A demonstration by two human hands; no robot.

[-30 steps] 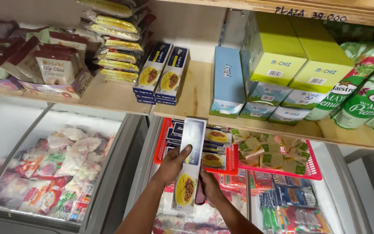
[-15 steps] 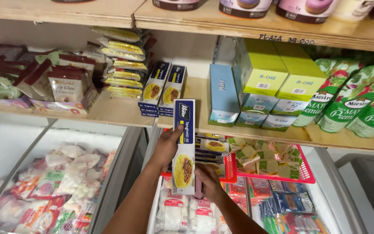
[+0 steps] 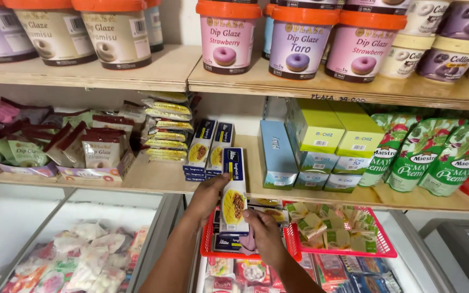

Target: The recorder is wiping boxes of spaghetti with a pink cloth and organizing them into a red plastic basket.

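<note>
Long blue pasta box with a picture of a plate of noodles on its front — held upright, just in front of the edge of the lower wooden shelf. The left hand grips its left side, fingers wrapped behind; the right hand is closed on its bottom right corner, thumb on the front face. The box's top sits just below and to the right of two matching boxes leaning on the shelf.

Directly under the hands — a red plastic basket resting over an open chest freezer; more blue boxes in its left half, small yellow-green wrapped blocks on the right. Frozen packets show in the freezer below the basket.

On the lower shelf, right of the held box: pale blue cartons, lime-green cartons stacked above them, then green pouches. To the left: a stack of yellow packets and dark red sachets in display trays.

Upper shelf: tubs with orange lids, pictures of doughnuts on the labels.

A second freezer bay at left holds bagged frozen goods.
</note>
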